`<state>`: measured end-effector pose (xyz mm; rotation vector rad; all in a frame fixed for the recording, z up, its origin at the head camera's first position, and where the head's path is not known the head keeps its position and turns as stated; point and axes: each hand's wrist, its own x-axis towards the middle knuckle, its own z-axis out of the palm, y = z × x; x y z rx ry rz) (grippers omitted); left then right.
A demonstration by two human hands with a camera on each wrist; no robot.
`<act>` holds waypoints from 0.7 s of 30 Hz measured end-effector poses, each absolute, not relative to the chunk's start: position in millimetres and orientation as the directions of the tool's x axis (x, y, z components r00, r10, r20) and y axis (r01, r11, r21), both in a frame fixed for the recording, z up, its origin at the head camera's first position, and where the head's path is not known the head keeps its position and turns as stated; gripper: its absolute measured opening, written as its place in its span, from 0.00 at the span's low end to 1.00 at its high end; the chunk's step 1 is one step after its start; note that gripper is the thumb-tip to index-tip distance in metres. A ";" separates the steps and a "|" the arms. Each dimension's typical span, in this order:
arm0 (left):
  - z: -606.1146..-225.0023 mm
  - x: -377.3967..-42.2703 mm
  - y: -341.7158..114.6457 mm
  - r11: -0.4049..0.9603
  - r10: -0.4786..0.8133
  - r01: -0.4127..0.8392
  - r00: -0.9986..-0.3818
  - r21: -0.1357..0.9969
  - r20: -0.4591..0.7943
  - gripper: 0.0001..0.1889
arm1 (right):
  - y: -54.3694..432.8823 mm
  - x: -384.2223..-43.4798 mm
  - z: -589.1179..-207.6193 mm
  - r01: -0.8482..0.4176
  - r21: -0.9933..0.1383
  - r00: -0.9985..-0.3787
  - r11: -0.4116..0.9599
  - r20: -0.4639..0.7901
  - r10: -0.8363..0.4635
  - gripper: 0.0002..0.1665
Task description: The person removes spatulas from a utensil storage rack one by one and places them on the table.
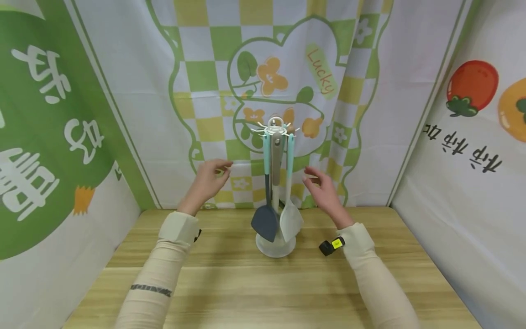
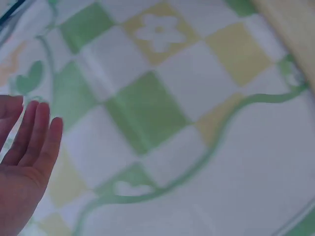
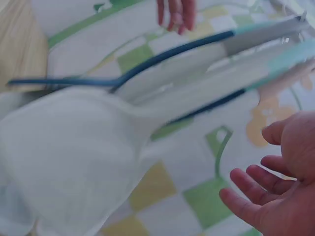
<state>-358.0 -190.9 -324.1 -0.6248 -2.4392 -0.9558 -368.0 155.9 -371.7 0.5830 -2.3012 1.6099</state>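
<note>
A white utensil stand with a round base and a hooked top ring stands upright on the table. On its hooks hang a dark grey turner with a mint handle, a white turner with a mint and white handle, and a utensil with a grey-brown handle in front; others behind are partly hidden. My left hand is raised left of the stand, fingers loosely bent and holding nothing. To the right, my right hand is likewise raised and empty; the right wrist view shows its spread fingers beside the utensils.
Wood-grain table runs under the stand. A checkered, printed curtain hangs close behind it, with printed fabric walls on both sides. A small black device with a yellow label shows at the right cuff.
</note>
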 end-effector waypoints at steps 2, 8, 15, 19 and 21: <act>-310.5 -357.6 -181.3 0.637 0.247 0.611 -0.740 0.470 0.626 0.15 | 148.9 -360.0 -355.8 -0.499 -0.823 -0.867 0.273 0.471 -0.163 0.27; -278.7 -362.4 -155.3 0.554 0.201 0.740 -0.565 0.382 0.800 0.15 | 133.8 -348.4 -325.1 -0.547 -0.809 -0.837 0.216 0.525 -0.151 0.25; -257.2 -365.3 -135.9 0.531 0.194 0.778 -0.498 0.337 0.845 0.16 | 122.6 -346.2 -314.3 -0.583 -0.795 -0.812 0.170 0.561 -0.162 0.26; -250.5 -365.8 -128.7 0.549 0.226 0.782 -0.480 0.296 0.848 0.15 | 116.9 -340.1 -304.3 -0.597 -0.785 -0.802 0.165 0.577 -0.153 0.25; -247.8 -365.7 -126.1 0.550 0.242 0.788 -0.468 0.277 0.850 0.14 | 115.3 -341.5 -302.8 -0.601 -0.782 -0.799 0.165 0.582 -0.153 0.24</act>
